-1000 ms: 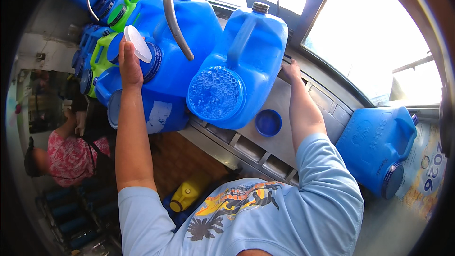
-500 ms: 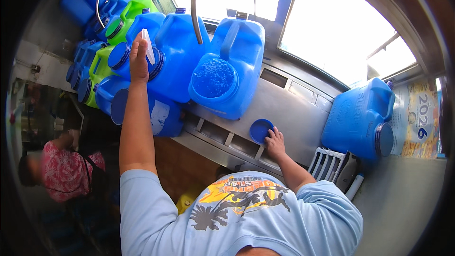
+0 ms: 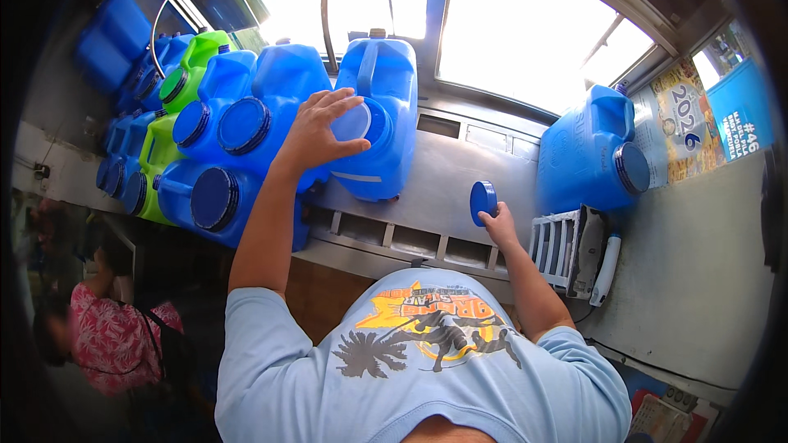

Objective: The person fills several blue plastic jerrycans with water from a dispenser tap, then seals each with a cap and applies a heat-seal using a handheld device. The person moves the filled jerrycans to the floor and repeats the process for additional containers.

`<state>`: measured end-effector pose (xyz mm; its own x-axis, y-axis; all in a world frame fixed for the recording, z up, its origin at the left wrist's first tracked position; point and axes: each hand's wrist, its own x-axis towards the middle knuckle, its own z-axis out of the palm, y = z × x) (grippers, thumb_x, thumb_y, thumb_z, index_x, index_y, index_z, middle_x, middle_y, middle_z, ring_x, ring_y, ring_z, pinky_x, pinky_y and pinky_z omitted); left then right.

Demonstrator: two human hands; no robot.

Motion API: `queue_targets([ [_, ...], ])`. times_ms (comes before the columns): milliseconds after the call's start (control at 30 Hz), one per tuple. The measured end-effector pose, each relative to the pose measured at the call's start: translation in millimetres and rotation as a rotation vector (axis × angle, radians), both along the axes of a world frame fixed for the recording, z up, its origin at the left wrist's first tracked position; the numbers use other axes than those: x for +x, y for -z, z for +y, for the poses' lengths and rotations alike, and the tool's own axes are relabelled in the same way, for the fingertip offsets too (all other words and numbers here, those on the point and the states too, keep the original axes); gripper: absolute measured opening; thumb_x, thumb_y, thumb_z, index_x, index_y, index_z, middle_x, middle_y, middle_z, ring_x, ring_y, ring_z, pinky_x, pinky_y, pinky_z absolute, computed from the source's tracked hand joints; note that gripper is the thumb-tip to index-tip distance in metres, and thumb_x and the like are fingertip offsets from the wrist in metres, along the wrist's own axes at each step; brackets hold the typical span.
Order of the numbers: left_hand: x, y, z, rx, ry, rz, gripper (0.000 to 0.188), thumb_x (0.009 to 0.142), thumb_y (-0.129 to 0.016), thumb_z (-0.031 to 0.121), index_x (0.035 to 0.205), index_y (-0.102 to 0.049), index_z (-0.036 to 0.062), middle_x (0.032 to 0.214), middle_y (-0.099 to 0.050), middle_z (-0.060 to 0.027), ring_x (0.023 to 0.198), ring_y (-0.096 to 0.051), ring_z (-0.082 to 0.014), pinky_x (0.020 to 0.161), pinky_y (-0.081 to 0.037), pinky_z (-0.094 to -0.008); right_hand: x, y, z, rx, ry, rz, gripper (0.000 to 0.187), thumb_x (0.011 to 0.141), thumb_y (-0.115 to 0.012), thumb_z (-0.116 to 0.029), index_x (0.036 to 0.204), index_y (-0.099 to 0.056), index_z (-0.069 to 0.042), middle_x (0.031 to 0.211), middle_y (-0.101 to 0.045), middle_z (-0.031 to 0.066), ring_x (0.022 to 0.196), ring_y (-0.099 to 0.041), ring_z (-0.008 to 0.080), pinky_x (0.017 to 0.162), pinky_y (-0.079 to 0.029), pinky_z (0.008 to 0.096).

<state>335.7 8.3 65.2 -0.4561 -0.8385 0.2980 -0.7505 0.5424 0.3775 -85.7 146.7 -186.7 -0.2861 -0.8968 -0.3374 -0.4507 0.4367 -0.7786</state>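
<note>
At the mouth of a blue water jug (image 3: pixel 376 61), my left hand (image 3: pixel 318 133) holds a thin translucent white disc (image 3: pixel 353 121) between thumb and fingers. The disc covers part of the opening; whether it touches the rim I cannot tell. The jug stands on the metal counter with its wide mouth toward me. My right hand (image 3: pixel 499 225) grips a blue screw lid (image 3: pixel 483 202) by its edge, tilted up on its side above the counter.
Several capped blue and green jugs (image 3: pixel 244 125) crowd the left side. Another capped blue jug (image 3: pixel 587 152) stands on the right, beside a white rack (image 3: pixel 556 248) and a white-handled tool (image 3: pixel 606 269). A curved metal pipe (image 3: pixel 325 12) hangs behind. Someone in a pink shirt (image 3: pixel 111 332) is at lower left.
My left hand has brought the translucent disc right, to the open jug's mouth. My right hand has picked the blue lid up off the counter and turned it on edge. The view has shifted.
</note>
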Motion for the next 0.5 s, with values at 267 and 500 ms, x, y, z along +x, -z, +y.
queue_targets([
  [267,-24.5,-6.0,-9.3,0.016,0.059,-0.170,0.083,0.072,-0.080,0.059,0.140,-0.062,0.0167,0.152,-0.051,-0.0110,0.144,-0.040,-0.0357,0.121,-0.029,-0.0489,-7.0,0.9,64.6,-0.090,0.020,0.289,0.052,0.091,-0.065,-0.027,0.138,-0.052,-0.007,0.120,-0.067,0.0278,0.111,-0.065,0.0451,0.097,-0.050,0.0504],
  [500,-26.4,0.4,-8.9,0.015,0.006,-0.162,0.082,0.073,-0.079,0.061,0.140,-0.061,0.0185,0.151,-0.051,-0.0109,0.144,-0.042,-0.0346,0.120,-0.029,-0.0497,-6.8,10.5,65.1,-0.113,0.094,0.249,0.063,0.095,-0.061,-0.028,0.150,-0.039,-0.007,0.133,-0.061,0.0287,0.122,-0.060,0.0458,0.105,-0.046,0.0496],
])
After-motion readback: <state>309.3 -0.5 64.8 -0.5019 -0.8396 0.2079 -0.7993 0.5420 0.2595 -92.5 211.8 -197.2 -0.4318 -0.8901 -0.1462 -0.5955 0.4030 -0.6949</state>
